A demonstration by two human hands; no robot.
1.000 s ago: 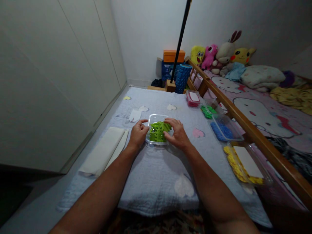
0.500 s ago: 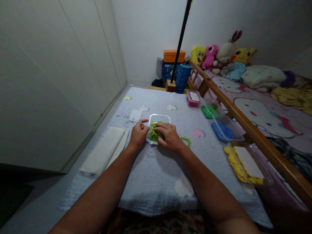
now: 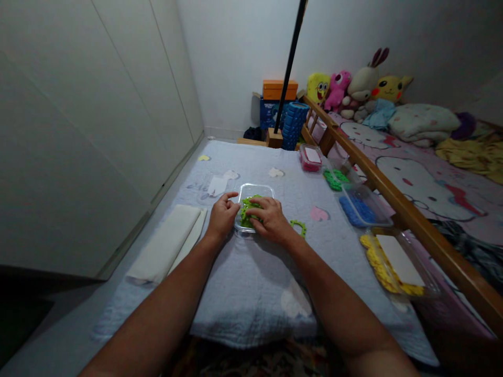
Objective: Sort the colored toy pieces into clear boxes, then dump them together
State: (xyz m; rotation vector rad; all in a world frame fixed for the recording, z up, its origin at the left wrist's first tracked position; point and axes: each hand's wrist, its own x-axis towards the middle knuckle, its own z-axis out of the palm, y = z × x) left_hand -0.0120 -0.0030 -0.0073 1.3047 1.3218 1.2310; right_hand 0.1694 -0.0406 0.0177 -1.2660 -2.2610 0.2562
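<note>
One folded off-white sheet (image 3: 167,243) lies to the left of your left forearm, well apart from the clear container (image 3: 257,189) between your hands, so both have free room. Your left hand (image 3: 225,214) is half curled at the container's left side, forefinger extended and thumb near the rim, apparently to steady it; whether it grips the plastic cannot be told. Inside, light green pieces (image 3: 246,210) gather beneath your right hand (image 3: 270,217). That hand arches over the container's right side, fingers slightly spread and bent onto the pile, perhaps to press or sort it; any hold is hidden. Just right of your right hand lies a loose green ring (image 3: 299,228), outside the container. Farther right, clear tubs (image 3: 379,204) line the cloth's edge, seemingly to keep the colours apart: red pieces (image 3: 311,166), darker green pieces (image 3: 335,179), blue pieces (image 3: 356,211) and yellow pieces (image 3: 373,264).

Materials, in the same order: the sheet is smooth and matt, paper or fabric; the container is glossy, thin-walled and round-cornered; the ring has a toothed outline; the pale blue cloth (image 3: 251,293) beneath your forearms looks soft and wrinkled.
</note>
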